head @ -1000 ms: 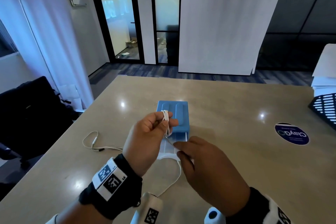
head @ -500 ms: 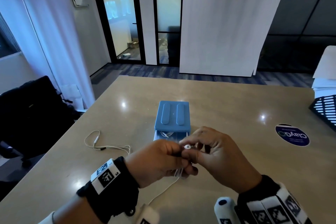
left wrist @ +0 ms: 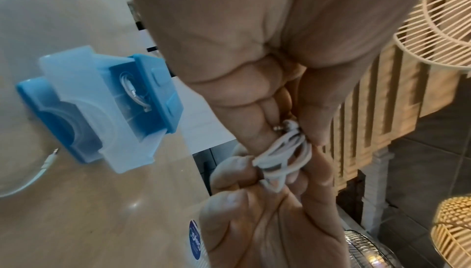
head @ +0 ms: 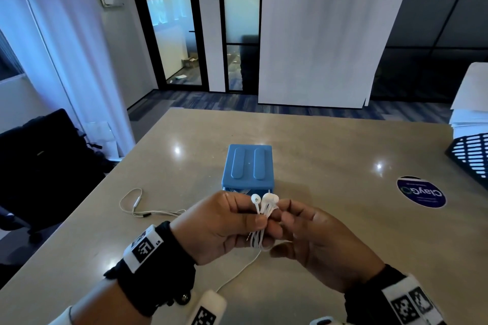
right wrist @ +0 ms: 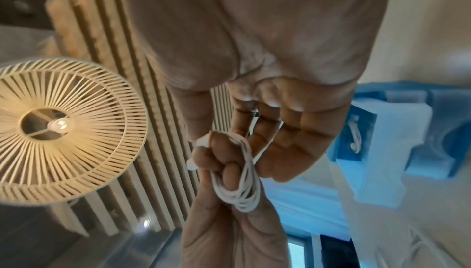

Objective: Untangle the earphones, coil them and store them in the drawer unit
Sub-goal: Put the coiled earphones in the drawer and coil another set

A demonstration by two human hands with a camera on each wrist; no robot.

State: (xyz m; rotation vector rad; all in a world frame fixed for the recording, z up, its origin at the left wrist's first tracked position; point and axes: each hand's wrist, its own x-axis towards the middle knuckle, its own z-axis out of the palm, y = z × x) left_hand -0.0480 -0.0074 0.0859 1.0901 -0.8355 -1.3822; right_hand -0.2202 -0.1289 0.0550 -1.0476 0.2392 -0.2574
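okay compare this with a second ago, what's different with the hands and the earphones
The left hand came down from in front of the drawer unit toward the body, and the right hand closed in on it. Both now pinch the coiled earphones, buds pointing up, where earlier the right hand was only guiding loose cord. The drawer unit, its open drawer and the second earphone cable on the table stayed put.

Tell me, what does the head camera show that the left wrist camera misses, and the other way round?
Only the head view shows the two earbuds poking up between the hands and a second earphone cable lying loose on the table. Only the left wrist view looks into the blue drawer unit, where a white cable already lies. Both show the left hand and right hand pinching the coiled earphones.
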